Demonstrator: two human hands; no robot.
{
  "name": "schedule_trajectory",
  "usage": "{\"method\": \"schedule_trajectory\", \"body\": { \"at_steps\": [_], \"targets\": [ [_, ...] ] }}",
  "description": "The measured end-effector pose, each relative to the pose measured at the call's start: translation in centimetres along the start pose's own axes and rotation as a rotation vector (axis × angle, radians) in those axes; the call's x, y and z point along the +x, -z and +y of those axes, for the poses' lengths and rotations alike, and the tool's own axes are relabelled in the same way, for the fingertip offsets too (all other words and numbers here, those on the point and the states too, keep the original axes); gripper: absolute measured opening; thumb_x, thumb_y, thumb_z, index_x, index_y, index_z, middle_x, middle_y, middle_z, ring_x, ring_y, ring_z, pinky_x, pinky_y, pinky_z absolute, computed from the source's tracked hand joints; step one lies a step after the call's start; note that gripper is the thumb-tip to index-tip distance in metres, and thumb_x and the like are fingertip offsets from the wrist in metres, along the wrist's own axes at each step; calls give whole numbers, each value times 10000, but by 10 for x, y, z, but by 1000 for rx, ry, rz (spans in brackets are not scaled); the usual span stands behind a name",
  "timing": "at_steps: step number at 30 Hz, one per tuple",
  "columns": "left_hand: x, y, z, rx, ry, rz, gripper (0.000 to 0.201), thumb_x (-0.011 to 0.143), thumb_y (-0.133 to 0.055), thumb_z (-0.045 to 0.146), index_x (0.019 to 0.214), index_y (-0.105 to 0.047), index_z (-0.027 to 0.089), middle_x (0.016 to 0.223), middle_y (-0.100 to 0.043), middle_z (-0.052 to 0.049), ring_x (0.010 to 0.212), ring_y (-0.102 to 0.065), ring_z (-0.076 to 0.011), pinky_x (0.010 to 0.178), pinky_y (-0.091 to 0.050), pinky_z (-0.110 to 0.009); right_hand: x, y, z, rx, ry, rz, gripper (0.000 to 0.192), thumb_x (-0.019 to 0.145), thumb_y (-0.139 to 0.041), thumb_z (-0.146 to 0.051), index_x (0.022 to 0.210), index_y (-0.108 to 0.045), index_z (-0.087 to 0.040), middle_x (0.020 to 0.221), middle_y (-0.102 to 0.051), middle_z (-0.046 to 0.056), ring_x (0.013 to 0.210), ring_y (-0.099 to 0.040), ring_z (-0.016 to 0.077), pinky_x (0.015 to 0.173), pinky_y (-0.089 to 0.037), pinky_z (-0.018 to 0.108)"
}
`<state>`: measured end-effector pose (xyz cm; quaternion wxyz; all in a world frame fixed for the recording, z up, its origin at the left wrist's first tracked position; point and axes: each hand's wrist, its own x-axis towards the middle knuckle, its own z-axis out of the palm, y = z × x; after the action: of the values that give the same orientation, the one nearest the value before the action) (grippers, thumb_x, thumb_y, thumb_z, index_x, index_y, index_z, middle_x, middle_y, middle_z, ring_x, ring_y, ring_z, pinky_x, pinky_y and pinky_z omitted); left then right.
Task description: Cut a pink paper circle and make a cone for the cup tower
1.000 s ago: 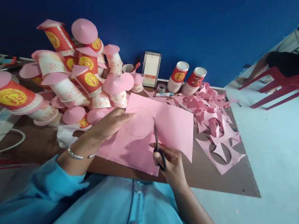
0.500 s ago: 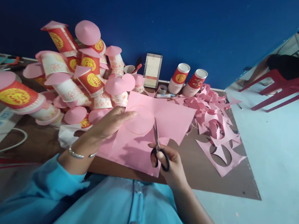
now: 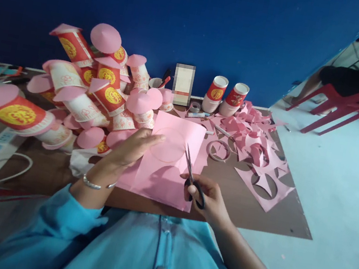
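A heap of paper cups (image 3: 79, 89) capped with pink discs crowds the surface's (image 3: 249, 212) left. The left hand (image 3: 132, 147) pinches the pink sheet (image 3: 167, 165) at its edge; thin and floppy, it is best held near the drawn circle. The right hand (image 3: 206, 199) grips scissors (image 3: 192, 178), blades seemingly in the paper. Pink offcuts (image 3: 259, 153) lie right.

Single view, worn on the head, facing forward and steeply down. Close over the tabletop (image 3: 256, 213) at mid-frame, blue shirt (image 3: 144, 258) filling the bottom edge, blue wall (image 3: 186, 15) across the top, floor (image 3: 348, 183) at the right.
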<state>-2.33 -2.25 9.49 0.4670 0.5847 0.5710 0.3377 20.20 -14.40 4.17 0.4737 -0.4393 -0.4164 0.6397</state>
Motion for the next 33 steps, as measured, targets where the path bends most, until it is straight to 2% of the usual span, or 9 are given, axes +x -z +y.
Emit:
{"method": "schedule_trajectory", "body": {
  "at_steps": [3,7,14,19,27,33],
  "targets": [
    [2,1,-4,10,21,-75,448,746,-775,577,697,-527,206,725,-491,29,740,-468,-167,746,-414,-335,2,-1,-4,-41,2,10,600,796,-793,-648,1093,-760,-128,638,-602,2,611,-548,137,606,-462,278],
    [3,1,-8,7,16,-106,408,760,-764,551,709,-556,204,750,-515,18,788,-514,-185,783,-435,-336,5,-3,-8,-97,9,16,625,792,-784,-667,1114,-752,-132,673,-606,6,643,-580,147,632,-497,286],
    [2,3,-6,47,-24,-163,404,769,-757,549,701,-540,215,755,-533,20,792,-523,-187,836,-460,-341,9,-3,-5,-141,16,32,591,804,-780,-647,1126,-754,-153,699,-612,6,650,-607,147,591,-497,258],
    [2,3,0,68,-15,-197,428,769,-753,550,677,-495,221,706,-479,30,736,-472,-170,758,-465,-329,9,-2,-4,-166,31,40,588,811,-775,-645,1140,-756,-157,710,-622,11,645,-621,149,587,-518,260],
    [6,4,-10,33,-9,-209,402,759,-770,512,707,-503,217,742,-475,29,724,-463,-155,664,-446,-303,10,-4,-8,-192,44,54,598,778,-795,-664,1095,-761,-159,694,-600,-7,612,-591,132,614,-546,275],
    [-1,2,3,22,33,-232,488,738,-781,552,664,-425,226,681,-382,47,663,-389,-138,649,-397,-304,8,-2,-2,-238,84,59,574,825,-747,-673,1092,-752,-164,664,-605,2,606,-603,145,571,-515,256]
  ]
}}
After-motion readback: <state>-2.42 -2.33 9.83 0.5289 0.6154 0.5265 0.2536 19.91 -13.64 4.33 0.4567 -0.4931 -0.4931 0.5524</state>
